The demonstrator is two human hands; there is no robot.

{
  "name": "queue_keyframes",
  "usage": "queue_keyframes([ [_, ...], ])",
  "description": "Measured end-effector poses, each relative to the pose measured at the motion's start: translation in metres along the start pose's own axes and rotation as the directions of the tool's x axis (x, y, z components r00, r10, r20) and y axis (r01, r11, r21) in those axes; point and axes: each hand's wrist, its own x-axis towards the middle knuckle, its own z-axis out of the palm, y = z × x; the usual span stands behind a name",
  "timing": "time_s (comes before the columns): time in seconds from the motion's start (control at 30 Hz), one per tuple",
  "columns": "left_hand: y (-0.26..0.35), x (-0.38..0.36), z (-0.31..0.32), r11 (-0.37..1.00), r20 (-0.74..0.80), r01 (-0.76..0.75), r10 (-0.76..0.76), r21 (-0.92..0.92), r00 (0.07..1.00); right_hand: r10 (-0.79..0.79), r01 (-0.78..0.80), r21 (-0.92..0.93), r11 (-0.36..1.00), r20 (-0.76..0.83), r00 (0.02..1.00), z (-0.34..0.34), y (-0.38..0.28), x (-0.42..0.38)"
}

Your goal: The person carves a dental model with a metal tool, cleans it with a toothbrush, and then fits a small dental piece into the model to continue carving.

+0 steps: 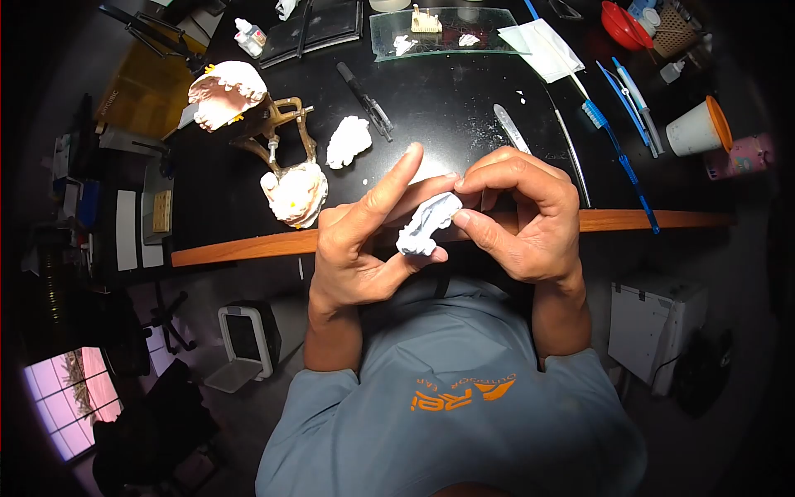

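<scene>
A person in a grey-blue shirt [447, 414] leans over a black workbench [447, 99] edged in wood. On it stand a dental articulator [265, 124] with pink-and-white casts, a loose white cast [348, 141], a glass slab [447, 33] and a blue toothbrush [617, 149]. Above the bench edge, the left hand [356, 248] and right hand [522, 215] together pinch a small white plaster cast [426, 224], fingertips closed on its ends. It looks light, stiff and brittle; best held by its thicker base.

My left hand [356, 248] points its forefinger up; my right hand [522, 215] curls, fingertips pinching beside it.
</scene>
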Motion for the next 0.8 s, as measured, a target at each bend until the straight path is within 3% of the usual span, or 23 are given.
queue_keyframes([
  [0.13,0.0,0.0,-0.005,0.998,0.064,-0.022,0.018,0.067,0.998,0.019,-0.018,-0.018,1.0,0.012,1.0,-0.002,0.0,-0.001],
  [0.43,-0.004,0.001,-0.004,0.996,0.066,-0.089,0.089,0.008,0.994,0.024,-0.024,-0.036,0.999,0.013,1.0,-0.001,-0.002,-0.001],
  [0.63,0.0,-0.001,0.0,0.999,-0.056,-0.02,0.022,0.051,0.998,0.0,0.0,-0.012,1.0,0.002,1.0,0.002,-0.002,-0.002],
  [0.67,0.006,-0.001,0.005,0.996,-0.149,0.084,-0.08,0.021,0.986,-0.001,0.001,-0.013,1.0,0.0,1.0,0.003,-0.002,-0.002],
  [0.8,0.006,-0.001,0.011,0.949,-0.239,0.152,-0.221,-0.276,0.946,-0.057,0.057,-0.066,0.996,0.004,0.998,0.004,-0.001,-0.001],
])
